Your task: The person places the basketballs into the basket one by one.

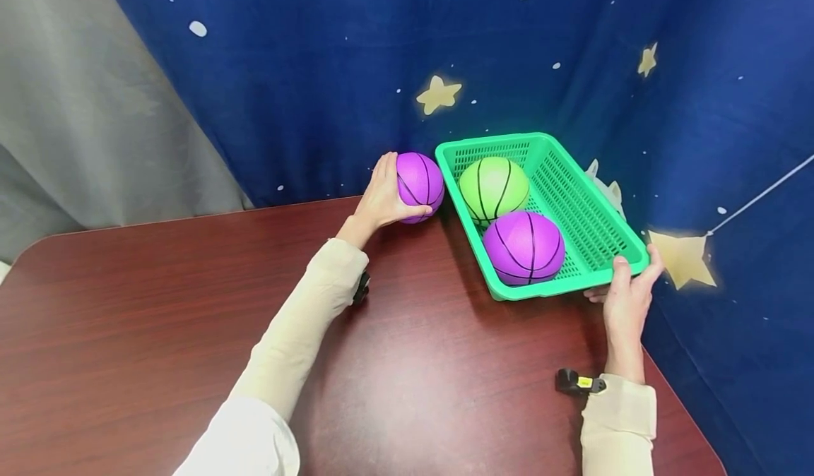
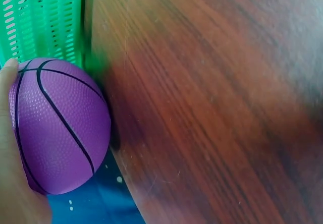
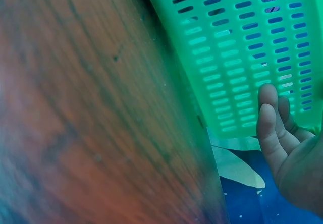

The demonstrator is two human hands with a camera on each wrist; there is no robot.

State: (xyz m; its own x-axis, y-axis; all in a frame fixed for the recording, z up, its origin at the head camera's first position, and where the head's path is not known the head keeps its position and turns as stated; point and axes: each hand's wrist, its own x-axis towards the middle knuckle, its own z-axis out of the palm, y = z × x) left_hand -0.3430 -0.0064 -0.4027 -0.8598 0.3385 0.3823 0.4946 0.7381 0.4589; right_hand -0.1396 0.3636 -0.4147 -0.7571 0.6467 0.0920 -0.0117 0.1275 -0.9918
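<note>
My left hand (image 1: 384, 197) holds a small purple basketball (image 1: 421, 183) with black lines, thumb on its near side and fingers over its far left. The ball is just left of a green plastic basket (image 1: 467, 232), close to the table's back edge. In the left wrist view the same ball (image 2: 65, 128) overlaps the basket wall (image 2: 43, 27). Inside the basket lie a light green basketball (image 1: 494, 188) and another purple basketball (image 1: 524, 248). At the basket's near right corner my right hand (image 1: 626, 303) grips the rim, thumb on top; its other fingers (image 3: 267, 128) are against the slotted wall outside.
The dark red wooden table (image 1: 407, 370) spreads to the left and toward me, its right edge just past my right forearm. Behind it hangs a blue curtain (image 1: 331, 73) with stars, and a grey curtain (image 1: 83, 109) at the left.
</note>
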